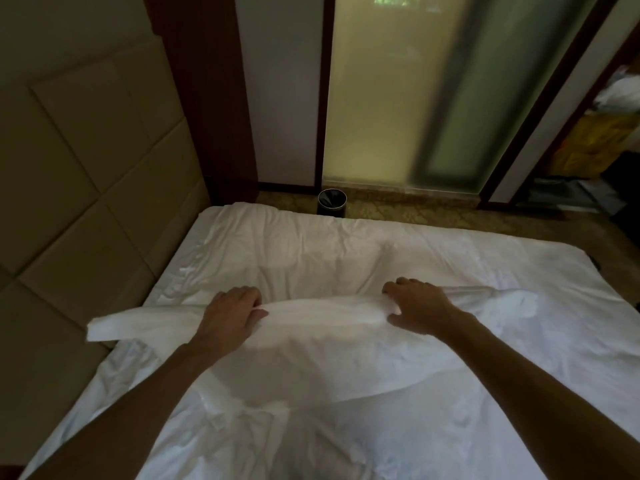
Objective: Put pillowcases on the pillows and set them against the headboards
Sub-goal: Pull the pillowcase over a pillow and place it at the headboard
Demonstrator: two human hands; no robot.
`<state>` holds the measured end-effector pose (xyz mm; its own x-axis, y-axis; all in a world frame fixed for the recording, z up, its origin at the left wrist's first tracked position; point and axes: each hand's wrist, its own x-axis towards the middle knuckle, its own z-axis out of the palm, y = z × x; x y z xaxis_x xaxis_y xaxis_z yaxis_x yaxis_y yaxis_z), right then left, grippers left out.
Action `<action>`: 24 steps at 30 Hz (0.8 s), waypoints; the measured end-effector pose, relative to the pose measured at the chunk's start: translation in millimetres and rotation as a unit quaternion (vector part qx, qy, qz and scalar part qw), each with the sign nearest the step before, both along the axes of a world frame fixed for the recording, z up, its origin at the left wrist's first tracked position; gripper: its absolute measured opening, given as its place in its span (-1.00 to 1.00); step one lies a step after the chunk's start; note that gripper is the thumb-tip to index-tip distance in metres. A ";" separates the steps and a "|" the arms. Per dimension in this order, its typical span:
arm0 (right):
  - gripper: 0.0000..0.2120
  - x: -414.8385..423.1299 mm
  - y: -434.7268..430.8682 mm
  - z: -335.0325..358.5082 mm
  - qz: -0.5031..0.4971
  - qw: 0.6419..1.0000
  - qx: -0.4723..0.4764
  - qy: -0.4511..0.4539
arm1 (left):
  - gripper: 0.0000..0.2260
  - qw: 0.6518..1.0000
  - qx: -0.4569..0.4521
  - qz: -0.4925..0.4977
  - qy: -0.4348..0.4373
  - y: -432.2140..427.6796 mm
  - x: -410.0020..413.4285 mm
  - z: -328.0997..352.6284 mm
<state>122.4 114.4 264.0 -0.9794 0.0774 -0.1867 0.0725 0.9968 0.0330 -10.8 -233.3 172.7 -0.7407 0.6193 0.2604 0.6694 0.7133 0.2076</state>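
A white pillowcase is stretched out over the white bed, its far edge bunched into a ridge between my hands. My left hand grips that edge on the left, fingers curled into the cloth. My right hand grips the same edge on the right. A loose corner of the cloth sticks out to the left past the mattress side. The padded beige headboard runs along the left. I cannot tell whether a pillow lies under the cloth.
A dark round waste bin stands on the patterned carpet beyond the bed's far edge. Behind it are frosted glass panels in dark wood frames. At the right, an open doorway shows a cart with yellow and white items.
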 end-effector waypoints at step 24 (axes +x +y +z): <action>-0.78 25.6 4.3 -12.3 0.112 0.977 0.101 0.152 | -0.69 0.945 -0.306 0.077 -0.091 -19.4 19.4 -8.7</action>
